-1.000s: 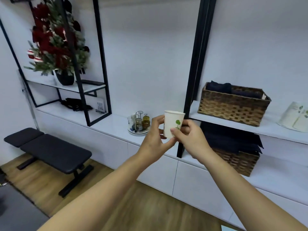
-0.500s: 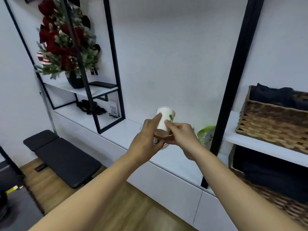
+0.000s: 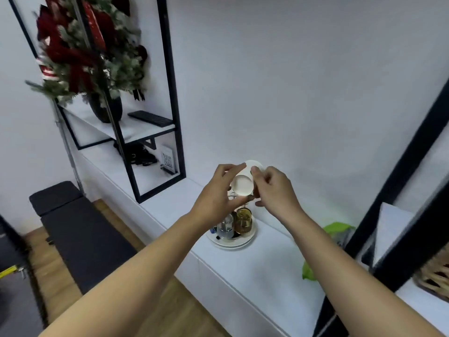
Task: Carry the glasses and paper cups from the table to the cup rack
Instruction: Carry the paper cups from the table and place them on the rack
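Holding white paper cup (image 3: 243, 184) tipped, base toward camera; left hand (image 3: 216, 198), right hand (image 3: 274, 188) both pinching it.

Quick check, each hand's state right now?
Left hand: fingers curled round the paper cup, holding it.
Right hand: pinching the same cup.

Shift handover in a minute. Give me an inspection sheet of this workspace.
Surface: white counter, a round tray on it.
Job's things: paper cup tipped, base toward the camera, above the tray; clear glass and amber glass on the tray.
Clutter: green bag.
Hands: left hand and right hand both grip the cup.
Cables: nothing seen.
Surroundings: black shelf frame, red flower pot, black bench.
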Available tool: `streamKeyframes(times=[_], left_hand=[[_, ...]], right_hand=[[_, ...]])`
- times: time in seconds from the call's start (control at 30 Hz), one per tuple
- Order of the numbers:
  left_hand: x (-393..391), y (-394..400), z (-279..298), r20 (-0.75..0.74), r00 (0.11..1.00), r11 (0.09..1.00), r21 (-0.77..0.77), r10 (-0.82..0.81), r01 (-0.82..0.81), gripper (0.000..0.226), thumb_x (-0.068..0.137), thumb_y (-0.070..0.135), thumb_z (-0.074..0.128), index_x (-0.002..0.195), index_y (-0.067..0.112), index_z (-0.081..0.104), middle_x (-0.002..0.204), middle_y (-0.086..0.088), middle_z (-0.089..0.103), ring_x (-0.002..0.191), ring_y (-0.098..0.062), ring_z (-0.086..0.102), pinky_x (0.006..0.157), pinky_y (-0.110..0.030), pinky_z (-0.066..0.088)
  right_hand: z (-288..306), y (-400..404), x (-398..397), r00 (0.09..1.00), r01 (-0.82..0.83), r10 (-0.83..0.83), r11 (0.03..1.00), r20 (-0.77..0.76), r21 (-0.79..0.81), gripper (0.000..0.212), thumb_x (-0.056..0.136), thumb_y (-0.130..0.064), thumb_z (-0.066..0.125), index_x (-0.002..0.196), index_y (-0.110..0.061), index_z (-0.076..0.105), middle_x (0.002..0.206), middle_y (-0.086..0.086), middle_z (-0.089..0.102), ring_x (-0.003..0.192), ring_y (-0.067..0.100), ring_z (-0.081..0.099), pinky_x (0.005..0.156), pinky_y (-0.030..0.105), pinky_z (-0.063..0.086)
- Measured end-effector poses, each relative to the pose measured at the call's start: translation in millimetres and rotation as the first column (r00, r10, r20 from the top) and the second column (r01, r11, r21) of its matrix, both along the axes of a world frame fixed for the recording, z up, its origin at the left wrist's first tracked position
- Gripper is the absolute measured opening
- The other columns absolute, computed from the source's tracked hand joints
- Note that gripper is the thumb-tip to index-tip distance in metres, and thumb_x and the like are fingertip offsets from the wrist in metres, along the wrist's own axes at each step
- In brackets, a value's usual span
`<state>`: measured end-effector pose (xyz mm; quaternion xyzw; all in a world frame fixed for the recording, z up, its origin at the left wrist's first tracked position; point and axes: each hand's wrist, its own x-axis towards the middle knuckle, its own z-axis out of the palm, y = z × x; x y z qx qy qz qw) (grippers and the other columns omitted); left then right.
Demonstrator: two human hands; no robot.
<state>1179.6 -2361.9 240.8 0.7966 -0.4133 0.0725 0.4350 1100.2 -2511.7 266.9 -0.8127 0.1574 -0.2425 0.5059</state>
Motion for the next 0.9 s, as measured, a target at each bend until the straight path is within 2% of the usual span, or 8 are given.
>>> streamKeyframes(times=[0.07, 0.17, 0.33, 0.47, 0.6, 0.73, 0.83, 0.9], left_hand=[[34, -15, -9, -0.078, 0.997, 1.0, -0.001, 0.002, -0.002, 0.072, 0.087, 0.038, 0.08, 0.149, 0.026, 0.046, 0.139, 0.007, 0.054, 0.124, -0.009, 0.055, 0.105, -0.039, 0.051], [81, -38, -23, -0.176, 0.984, 0.999, -0.043, -0.001, -0.006, 0.055, 0.088, 0.039, 0.079, 0.131, 0.031, 0.047, 0.121, 0.024, 0.061, 0.118, -0.002, 0.058, 0.102, -0.038, 0.053], [157, -78, -41, -0.227, 0.973, 0.998, -0.046, -0.044, 0.034, 0.05, 0.08, 0.062, 0.077, 0.112, 0.04, 0.045, 0.109, 0.03, 0.064, 0.107, 0.008, 0.061, 0.087, -0.033, 0.058], [217, -110, -66, -0.268, 0.956, 0.99, 0.046, -0.115, 0.132, 0.051, 0.08, 0.057, 0.078, 0.117, 0.043, 0.046, 0.107, 0.021, 0.065, 0.098, 0.003, 0.067, 0.082, -0.032, 0.059], [267, -133, -109, -0.364, 0.915, 0.967, 0.112, -0.173, 0.227, 0.048, 0.084, 0.049, 0.079, 0.122, 0.039, 0.051, 0.112, 0.013, 0.065, 0.1, -0.008, 0.07, 0.082, -0.033, 0.059], [299, -146, -153, -0.418, 0.889, 0.937, 0.199, -0.186, 0.289, 0.05, 0.085, 0.051, 0.077, 0.127, 0.042, 0.052, 0.115, 0.015, 0.066, 0.101, -0.01, 0.067, 0.083, -0.031, 0.056], [310, -152, -181, -0.435, 0.889, 0.91, 0.296, -0.143, 0.291, 0.055, 0.086, 0.053, 0.074, 0.134, 0.042, 0.05, 0.117, 0.016, 0.066, 0.098, -0.006, 0.061, 0.072, -0.017, 0.044], [314, -159, -198, -0.453, 0.879, 0.891, 0.324, -0.149, 0.318, 0.055, 0.088, 0.047, 0.074, 0.137, 0.039, 0.049, 0.12, 0.014, 0.066, 0.101, -0.008, 0.062, 0.07, -0.016, 0.04]], right_hand=[[-7, -17, 35, 1.0, -0.006, 0.006, 0.999, 0.003, -0.037, 0.028, 0.096, -0.046, 0.058, 0.088, -0.02, 0.054, 0.079, 0.002, 0.067, 0.071, 0.022, 0.07, 0.067, 0.051, 0.06], [-16, -38, 76, 0.999, -0.011, 0.011, 1.0, 0.033, 0.001, 0.019, 0.095, -0.04, 0.062, 0.101, -0.022, 0.062, 0.092, 0.003, 0.065, 0.075, 0.02, 0.071, 0.058, 0.04, 0.062], [-38, -71, 138, 0.999, 0.004, -0.001, 0.996, -0.035, 0.084, 0.038, 0.091, -0.046, 0.068, 0.119, -0.02, 0.067, 0.114, 0.003, 0.06, 0.086, 0.017, 0.072, 0.059, 0.032, 0.062], [-61, -100, 191, 0.985, 0.07, -0.047, 0.988, -0.166, 0.135, 0.036, 0.093, -0.03, 0.07, 0.122, -0.01, 0.066, 0.101, 0.011, 0.069, 0.073, 0.017, 0.075, 0.064, 0.038, 0.064], [-101, -117, 239, 0.947, 0.156, -0.097, 0.972, -0.308, 0.175, 0.029, 0.093, -0.024, 0.068, 0.118, -0.007, 0.066, 0.09, 0.012, 0.071, 0.077, 0.029, 0.074, 0.075, 0.046, 0.063], [-151, -127, 267, 0.905, 0.238, -0.119, 0.938, -0.408, 0.254, 0.028, 0.093, -0.021, 0.068, 0.118, -0.008, 0.066, 0.1, 0.014, 0.071, 0.085, 0.026, 0.073, 0.081, 0.043, 0.062], [-181, -134, 279, 0.88, 0.263, -0.122, 0.93, -0.46, 0.256, 0.025, 0.094, -0.019, 0.067, 0.116, -0.008, 0.068, 0.103, 0.012, 0.071, 0.087, 0.025, 0.073, 0.084, 0.045, 0.061], [-195, -139, 287, 0.866, 0.261, -0.126, 0.939, -0.484, 0.223, 0.023, 0.095, -0.016, 0.065, 0.116, -0.009, 0.068, 0.105, 0.01, 0.071, 0.089, 0.023, 0.072, 0.087, 0.046, 0.059]])
